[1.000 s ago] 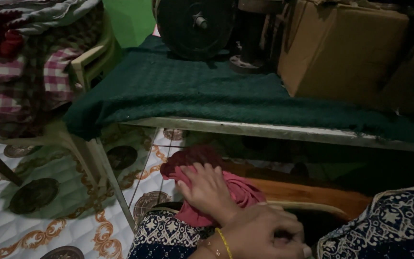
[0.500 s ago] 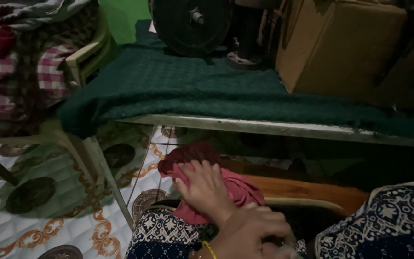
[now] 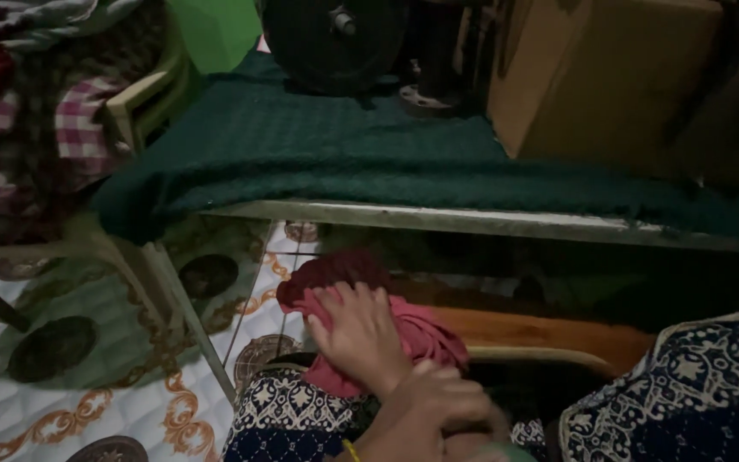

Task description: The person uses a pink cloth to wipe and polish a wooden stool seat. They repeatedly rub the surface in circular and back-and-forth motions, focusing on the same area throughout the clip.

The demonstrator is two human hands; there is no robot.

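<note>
Hands [image 3: 387, 368] press red cloth [image 3: 421, 329] beneath green-covered table [image 3: 472, 218].

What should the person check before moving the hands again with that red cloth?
1. Left hand flat on the red cloth: ok.
2. Right hand has a firm hold on something: cannot tell, its fingers curl over a dark spot.
3. Red cloth resting on the patterned lap fabric: ok.
4. Cloth clear of the metal table edge above: ok.
5. Enough light to see the work: not ok, the space under the table is dim.
</note>
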